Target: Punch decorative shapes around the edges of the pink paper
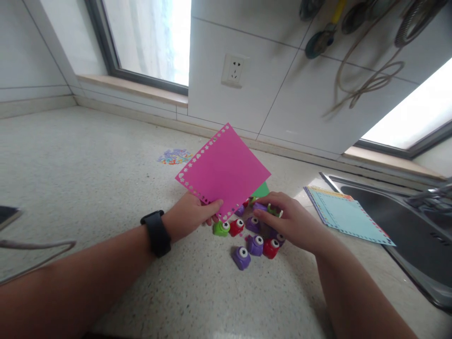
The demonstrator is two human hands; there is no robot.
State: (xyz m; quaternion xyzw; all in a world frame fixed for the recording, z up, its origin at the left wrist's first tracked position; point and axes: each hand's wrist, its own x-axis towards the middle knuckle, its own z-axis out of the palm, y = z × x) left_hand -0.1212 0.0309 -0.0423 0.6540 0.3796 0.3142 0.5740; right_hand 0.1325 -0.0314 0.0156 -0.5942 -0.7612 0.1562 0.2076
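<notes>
My left hand [196, 211] pinches a pink sheet of paper [226, 169] by its lower corner, thumb on top. Small shapes such as stars and hearts are cut along its upper-left and lower-left edges. To the right of the sheet, my right hand [282, 214] is closed, thumb and fingers round a purple craft punch [260, 206]. Below and between the hands several punches stand on the counter: a green punch [221, 229], a red punch [236, 227], and a purple punch [241, 258] nearest me. A green piece of paper [261, 190] shows partly behind the pink sheet.
Coloured paper bits [174, 156] lie in a pile on the speckled counter [88, 188]. A stack of punched paper sheets [348, 214] overlaps the edge of the sink [406, 235] at right. A cable [38, 246] and a dark flat object [8, 220] lie at left.
</notes>
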